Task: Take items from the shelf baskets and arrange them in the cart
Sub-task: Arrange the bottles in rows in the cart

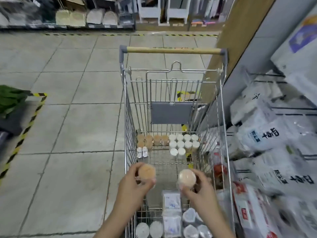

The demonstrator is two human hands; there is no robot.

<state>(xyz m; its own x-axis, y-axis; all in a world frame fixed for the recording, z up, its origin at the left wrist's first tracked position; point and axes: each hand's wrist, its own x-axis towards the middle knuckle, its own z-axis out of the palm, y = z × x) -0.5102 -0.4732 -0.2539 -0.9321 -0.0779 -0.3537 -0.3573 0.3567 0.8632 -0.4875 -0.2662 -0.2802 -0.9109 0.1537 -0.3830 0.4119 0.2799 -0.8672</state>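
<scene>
A wire shopping cart (127,117) with a wooden handle stands in front of me. My left hand (135,188) grips a round jar with a tan lid (147,172) above the cart's near left side. My right hand (199,189) grips a round jar with a pale peach lid (187,178) above the near right. At the cart's far end stand several tan-lidded jars (157,140) on the left and several white-lidded jars (184,143) on the right. Two small foil packs (142,152) lie beside the tan ones.
Flat white packets (172,203) and several grey-lidded tubs (190,225) fill the cart's near end. Shelf baskets on the right hold white bagged goods (267,134) and red-printed packs (247,208). Tiled floor lies to the left, with yellow-black tape (25,129) and green plants (10,100).
</scene>
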